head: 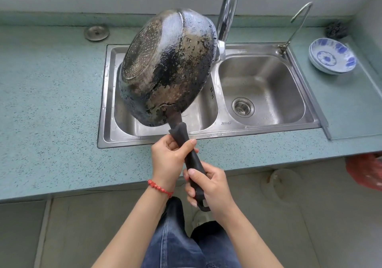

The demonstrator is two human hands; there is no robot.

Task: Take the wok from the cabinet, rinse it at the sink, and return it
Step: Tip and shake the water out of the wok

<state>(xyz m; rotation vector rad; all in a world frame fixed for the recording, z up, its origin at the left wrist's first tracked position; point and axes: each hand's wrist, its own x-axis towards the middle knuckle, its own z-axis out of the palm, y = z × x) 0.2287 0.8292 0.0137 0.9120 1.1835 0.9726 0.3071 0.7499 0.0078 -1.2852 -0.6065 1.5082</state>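
A blackened, worn wok (165, 69) is tipped up over the left basin of the steel double sink (268, 132), its scorched underside facing me and its inside hidden. Its long black handle (193, 160) points down toward me. My left hand (168, 160), with a red bead bracelet at the wrist, grips the upper handle near the pan. My right hand (208, 187) grips the lower end near the hanging loop. The chrome tap (227, 13) rises behind the wok's rim; no water stream is visible.
A teal speckled countertop (51, 102) surrounds the sink. Stacked blue-and-white bowls (332, 56) sit at the right, a dark scouring pad (336, 30) behind them, a thin second tap (297, 24) at the sink corner. A round metal cap (96, 32) lies back left. Something red (365, 172) hangs below right.
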